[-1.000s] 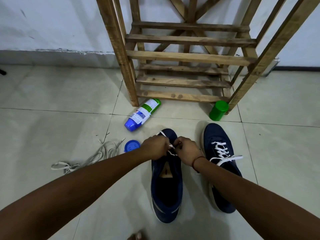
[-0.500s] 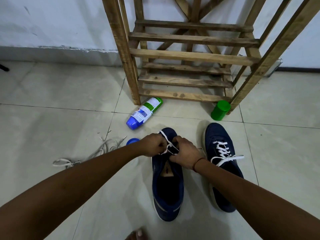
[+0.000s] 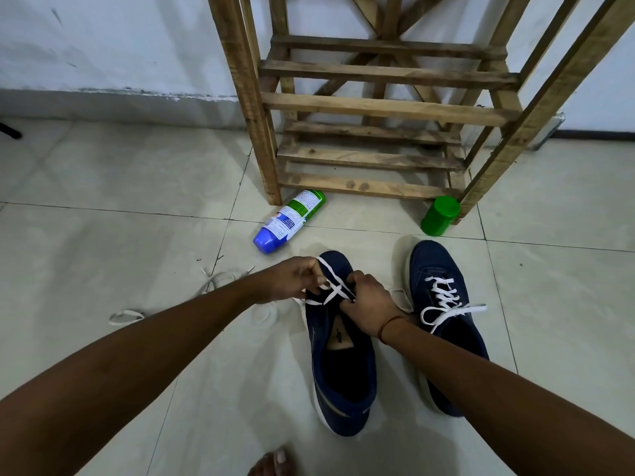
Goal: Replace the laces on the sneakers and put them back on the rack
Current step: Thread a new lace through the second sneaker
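By the wall [image 3: 103, 46], rack [image 3: 385, 108]: wooden and slatted, it stood on the floor with its feet on the tiles.
Floor [image 3: 103, 252]: pale tiles carried everything else in view.
Open sneaker [image 3: 343, 379]: navy with a white sole, it lay on the floor in front of the rack, toe toward it, with its tongue and upper eyelets bare.
Laced sneaker [image 3: 446, 269]: the navy mate lay just beside the open sneaker on the person's right, also toe toward the rack. Its white lacing was tied in a bow.
Left hand [image 3: 292, 280]: its fingers were curled and pinched one end of the lace above the open sneaker's toe.
Right hand [image 3: 367, 304]: it curled over the eyelets and gripped the lace's other run. A thin band circled its wrist.
Can [image 3: 290, 218]: the spray can lay on its side near the rack's left leg, its blue end toward the person.
Cap [image 3: 440, 216]: green, it stood by the rack's right leg.
Lace [image 3: 331, 290]: white, it crossed between the two hands over the lower eyelets.
Old laces [image 3: 125, 317]: pale and loose, they lay on the floor beyond the left forearm.
Toes [image 3: 275, 462]: bare, at the bottom edge.
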